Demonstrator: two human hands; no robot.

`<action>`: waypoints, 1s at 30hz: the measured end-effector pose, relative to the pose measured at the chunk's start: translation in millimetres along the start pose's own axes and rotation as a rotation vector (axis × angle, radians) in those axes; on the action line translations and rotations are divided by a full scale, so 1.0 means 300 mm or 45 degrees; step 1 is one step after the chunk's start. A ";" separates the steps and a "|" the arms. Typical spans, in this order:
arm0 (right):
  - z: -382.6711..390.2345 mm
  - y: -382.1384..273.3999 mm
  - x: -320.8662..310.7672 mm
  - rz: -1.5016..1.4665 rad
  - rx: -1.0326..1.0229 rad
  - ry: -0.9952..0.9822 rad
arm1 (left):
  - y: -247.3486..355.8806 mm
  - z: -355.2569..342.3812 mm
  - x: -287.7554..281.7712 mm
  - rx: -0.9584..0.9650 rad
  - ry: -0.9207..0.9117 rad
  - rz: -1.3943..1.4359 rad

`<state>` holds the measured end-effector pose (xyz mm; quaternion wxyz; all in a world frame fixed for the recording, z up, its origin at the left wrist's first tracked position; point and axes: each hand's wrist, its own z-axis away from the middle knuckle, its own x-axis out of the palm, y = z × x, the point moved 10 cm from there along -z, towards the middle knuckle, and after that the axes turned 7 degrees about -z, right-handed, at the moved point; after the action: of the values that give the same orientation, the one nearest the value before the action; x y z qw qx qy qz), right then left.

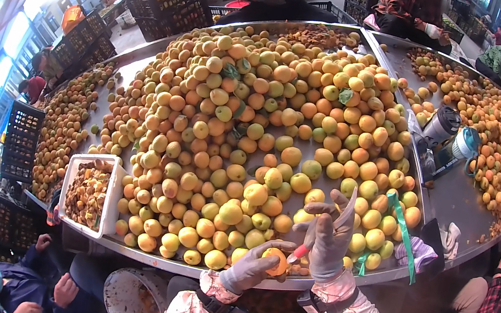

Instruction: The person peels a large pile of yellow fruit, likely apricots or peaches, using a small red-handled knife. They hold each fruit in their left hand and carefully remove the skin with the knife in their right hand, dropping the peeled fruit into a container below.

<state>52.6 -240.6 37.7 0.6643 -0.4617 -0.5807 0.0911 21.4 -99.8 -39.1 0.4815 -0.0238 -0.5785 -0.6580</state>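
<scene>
Both hands wear grey gloves and are at the near edge of a metal table heaped with yellow-orange apricots (231,212). My left hand (249,266) is closed round one orange apricot (274,262). Beside it, my right hand (329,246) is raised, with some fingers stretched upward. A small red-handled tool (300,252) sticks out from its thumb side toward the held apricot; its pale tip is close to the fruit, and I cannot tell if they touch. The right palm side hides most of the tool's grip.
A white tub (112,197) of brown scraps stands left on the table edge, above a white bucket (132,294). Green ribbon (403,238) and a purple-white cloth (420,254) lie right. Two drinking containers, one a tumbler (441,125), stand farther right. Co-workers sit around the table.
</scene>
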 end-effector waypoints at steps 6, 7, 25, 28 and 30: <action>0.012 0.022 0.010 0.053 0.098 -0.044 | 0.009 0.003 0.003 0.032 -0.010 -0.003; 0.013 0.022 0.014 0.065 0.094 -0.043 | 0.002 0.001 -0.002 0.036 -0.028 0.010; 0.064 0.114 0.059 0.144 0.332 -0.189 | 0.025 0.001 -0.090 0.243 0.201 0.241; 0.075 0.127 0.088 0.239 0.419 -0.369 | 0.081 0.025 -0.102 0.312 0.327 0.182; 0.079 0.154 0.080 0.261 0.409 -0.494 | 0.108 0.035 -0.133 0.405 0.392 0.181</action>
<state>58.9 -187.0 18.6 0.5927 -0.3808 -0.6254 0.3355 58.7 -63.0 -35.0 0.6069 0.1125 -0.5915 -0.5189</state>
